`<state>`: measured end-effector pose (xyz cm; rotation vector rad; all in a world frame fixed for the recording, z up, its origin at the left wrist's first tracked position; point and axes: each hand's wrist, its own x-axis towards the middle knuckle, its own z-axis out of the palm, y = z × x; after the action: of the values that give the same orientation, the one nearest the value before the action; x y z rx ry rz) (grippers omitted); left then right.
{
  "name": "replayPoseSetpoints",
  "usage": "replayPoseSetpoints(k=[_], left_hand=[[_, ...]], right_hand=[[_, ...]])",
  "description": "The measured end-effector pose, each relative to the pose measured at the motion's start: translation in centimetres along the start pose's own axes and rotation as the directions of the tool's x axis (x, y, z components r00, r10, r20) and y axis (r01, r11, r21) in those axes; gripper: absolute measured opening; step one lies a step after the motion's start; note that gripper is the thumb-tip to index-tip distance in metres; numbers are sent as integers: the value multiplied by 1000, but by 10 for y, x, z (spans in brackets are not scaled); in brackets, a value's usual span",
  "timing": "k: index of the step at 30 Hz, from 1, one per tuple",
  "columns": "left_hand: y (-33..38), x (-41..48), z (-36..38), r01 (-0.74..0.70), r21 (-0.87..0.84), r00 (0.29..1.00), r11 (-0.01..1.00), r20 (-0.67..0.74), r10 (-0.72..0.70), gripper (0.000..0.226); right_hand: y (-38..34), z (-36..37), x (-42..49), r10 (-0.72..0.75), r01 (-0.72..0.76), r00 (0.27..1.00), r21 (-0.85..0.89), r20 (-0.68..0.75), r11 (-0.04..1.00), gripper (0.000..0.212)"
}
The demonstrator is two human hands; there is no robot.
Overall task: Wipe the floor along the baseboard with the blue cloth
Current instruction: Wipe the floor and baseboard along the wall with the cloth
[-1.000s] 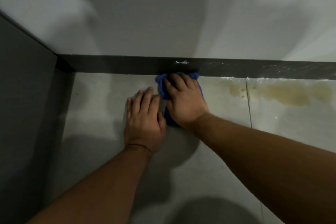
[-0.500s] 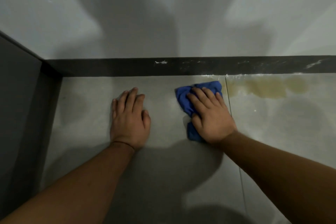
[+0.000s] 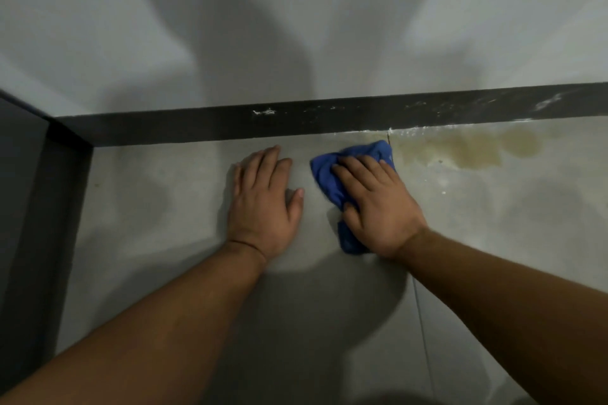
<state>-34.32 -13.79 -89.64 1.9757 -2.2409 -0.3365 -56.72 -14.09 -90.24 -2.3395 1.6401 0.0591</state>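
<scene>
A crumpled blue cloth (image 3: 330,174) lies on the grey tiled floor (image 3: 158,207), its far end close to the dark baseboard (image 3: 197,126). My right hand (image 3: 378,207) presses flat on the cloth, fingers spread over it and pointing toward the baseboard. My left hand (image 3: 263,204) rests palm down on the bare floor just left of the cloth, fingers together, holding nothing. Much of the cloth is hidden under my right hand.
A yellowish-brown stain (image 3: 467,149) spreads on the floor right of the cloth, along the baseboard. A tile joint (image 3: 419,312) runs back from the baseboard under my right arm. A dark panel (image 3: 29,207) closes the corner at left. White specks mark the baseboard (image 3: 265,112).
My right hand slid the cloth to the right along the baseboard, away from my left hand and up to the stain's edge. My left hand stayed planted on the floor.
</scene>
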Motion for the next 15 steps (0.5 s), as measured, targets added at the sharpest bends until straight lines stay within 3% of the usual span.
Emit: replayPoseSetpoints(k=[3, 8, 13, 15], left_hand=[[18, 5, 9, -5, -45, 1000, 999, -3, 5, 60], [19, 4, 20, -14, 29, 1000, 999, -12, 14, 57], [19, 4, 18, -17, 26, 1000, 1000, -4, 17, 56], [17, 2, 18, -22, 19, 1000, 1000, -3, 22, 56]], right_hand=[[25, -3, -3, 136, -137, 989, -19, -59, 990, 69], [20, -5, 35, 292, -292, 952, 10, -95, 956, 71], [23, -5, 13, 155, -154, 983, 16, -95, 988, 69], [32, -3, 3, 169, -170, 980, -2, -108, 985, 69]])
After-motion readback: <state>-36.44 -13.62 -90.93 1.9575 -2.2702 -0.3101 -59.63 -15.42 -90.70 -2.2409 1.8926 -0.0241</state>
